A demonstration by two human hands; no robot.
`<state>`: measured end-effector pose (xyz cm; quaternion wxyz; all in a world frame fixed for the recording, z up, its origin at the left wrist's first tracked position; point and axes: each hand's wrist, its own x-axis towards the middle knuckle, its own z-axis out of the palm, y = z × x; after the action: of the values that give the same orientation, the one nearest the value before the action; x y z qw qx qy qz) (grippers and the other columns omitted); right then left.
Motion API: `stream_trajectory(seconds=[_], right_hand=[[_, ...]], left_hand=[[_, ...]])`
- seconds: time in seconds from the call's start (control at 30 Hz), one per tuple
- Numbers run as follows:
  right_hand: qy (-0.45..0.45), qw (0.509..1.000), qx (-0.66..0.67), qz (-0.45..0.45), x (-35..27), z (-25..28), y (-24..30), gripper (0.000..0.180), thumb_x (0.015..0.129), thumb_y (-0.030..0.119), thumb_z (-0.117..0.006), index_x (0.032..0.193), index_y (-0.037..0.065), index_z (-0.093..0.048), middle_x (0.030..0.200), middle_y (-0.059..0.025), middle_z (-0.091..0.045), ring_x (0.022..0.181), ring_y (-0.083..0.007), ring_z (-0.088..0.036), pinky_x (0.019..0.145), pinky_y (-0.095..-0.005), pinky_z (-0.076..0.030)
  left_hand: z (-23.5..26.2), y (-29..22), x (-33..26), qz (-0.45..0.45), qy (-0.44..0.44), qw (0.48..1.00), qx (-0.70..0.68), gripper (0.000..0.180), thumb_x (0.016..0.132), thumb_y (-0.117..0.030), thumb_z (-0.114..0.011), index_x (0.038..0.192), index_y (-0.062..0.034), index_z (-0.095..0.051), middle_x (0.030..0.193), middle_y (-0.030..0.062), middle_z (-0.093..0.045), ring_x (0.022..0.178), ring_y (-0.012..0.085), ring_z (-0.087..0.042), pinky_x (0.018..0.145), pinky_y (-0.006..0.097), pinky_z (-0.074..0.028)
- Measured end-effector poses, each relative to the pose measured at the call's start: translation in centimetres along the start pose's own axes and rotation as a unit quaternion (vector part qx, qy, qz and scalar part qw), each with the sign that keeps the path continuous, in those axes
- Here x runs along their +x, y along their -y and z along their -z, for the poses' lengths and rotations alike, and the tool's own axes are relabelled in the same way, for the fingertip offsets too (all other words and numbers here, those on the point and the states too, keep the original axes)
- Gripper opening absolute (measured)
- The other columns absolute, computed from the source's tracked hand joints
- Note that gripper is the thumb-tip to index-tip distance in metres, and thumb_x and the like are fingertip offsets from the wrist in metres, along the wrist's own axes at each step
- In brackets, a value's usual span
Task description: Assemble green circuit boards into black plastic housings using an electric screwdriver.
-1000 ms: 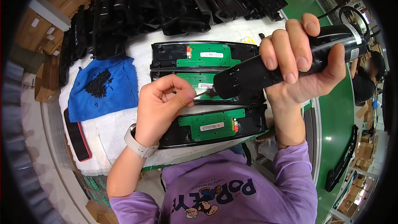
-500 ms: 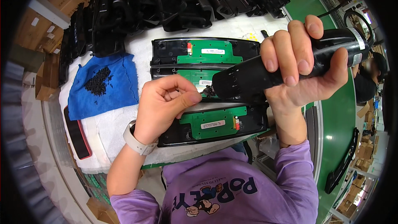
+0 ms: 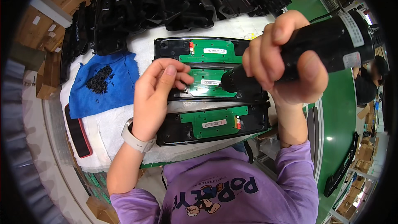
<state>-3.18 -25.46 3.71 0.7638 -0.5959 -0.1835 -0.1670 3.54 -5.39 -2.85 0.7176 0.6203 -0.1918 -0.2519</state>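
The right hand (image 3: 286, 68) is wrapped fully around a black cylindrical electric screwdriver (image 3: 306, 52), fingers over the top of the barrel and thumb beneath. The tool is tilted, with its tip directed down and to the left onto the green circuit board (image 3: 206, 81) of the middle black plastic housing (image 3: 215, 95).

The left hand (image 3: 157, 95) rests on the left end of that same middle housing. Its thumb and fingertips (image 3: 182, 76) are drawn together at the left edge of the board; whether they pinch a screw cannot be told. A white wristwatch (image 3: 133, 138) sits on the left wrist.

Three black plastic housings lie side by side on the white padded work surface (image 3: 112, 130), each carrying a green circuit board with a white label. The far housing (image 3: 199, 49) lies toward the back edge, the near housing (image 3: 211, 122) at the front edge, just above the purple shirt (image 3: 232, 191).

At the left side of the surface, a blue cloth (image 3: 103, 83) is spread flat and holds a loose heap of small black screws (image 3: 99, 79) near its middle. A black slab with a red rim (image 3: 78, 130) lies at the left front edge. A stack of black plastic parts (image 3: 178, 0) lines the back edge. A green conveyor belt (image 3: 344, 112) runs along the right side.
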Motion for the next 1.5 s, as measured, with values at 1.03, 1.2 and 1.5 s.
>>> stream_trajectory(seconds=[1.03,1.2,1.5], right_hand=[[0.069,0.977,0.188,0.077,1.2,0.5,-0.1,0.038,0.083,0.037,-0.055,0.100,0.004,-0.046,0.063,0.0013,-0.047,0.048,-0.0096,-0.046,0.056,-0.0282,-0.040],[-0.001,0.964,0.244,0.104,0.7,0.9,0.1,0.037,0.084,0.037,-0.051,0.098,0.002,-0.048,0.062,0.0014,-0.045,0.048,-0.0096,-0.043,0.057,-0.0283,-0.037],[-0.003,0.965,0.243,0.096,0.4,0.8,-0.1,0.038,0.084,0.038,-0.050,0.098,0.003,-0.048,0.062,0.0019,-0.044,0.047,-0.0095,-0.042,0.058,-0.0285,-0.037]], left_hand=[[0.1,-0.9,-0.2,0.046,0.040,0.998,-0.025,0.007,0.087,-0.006,-0.053,0.091,-0.0006,-0.052,0.074,0.0068,-0.062,0.064,0.0126,-0.062,0.055,0.018,-0.044],[-0.5,-1.0,-0.8,0.069,0.064,0.996,-0.010,0.008,0.084,-0.007,-0.059,0.084,0.0009,-0.058,0.073,0.0068,-0.062,0.062,0.0109,-0.061,0.055,0.019,-0.047],[-0.9,-0.9,-1.0,0.075,0.047,0.996,0.003,0.008,0.082,-0.005,-0.061,0.084,0.0023,-0.060,0.071,0.0046,-0.061,0.059,0.0084,-0.059,0.056,0.019,-0.047]])
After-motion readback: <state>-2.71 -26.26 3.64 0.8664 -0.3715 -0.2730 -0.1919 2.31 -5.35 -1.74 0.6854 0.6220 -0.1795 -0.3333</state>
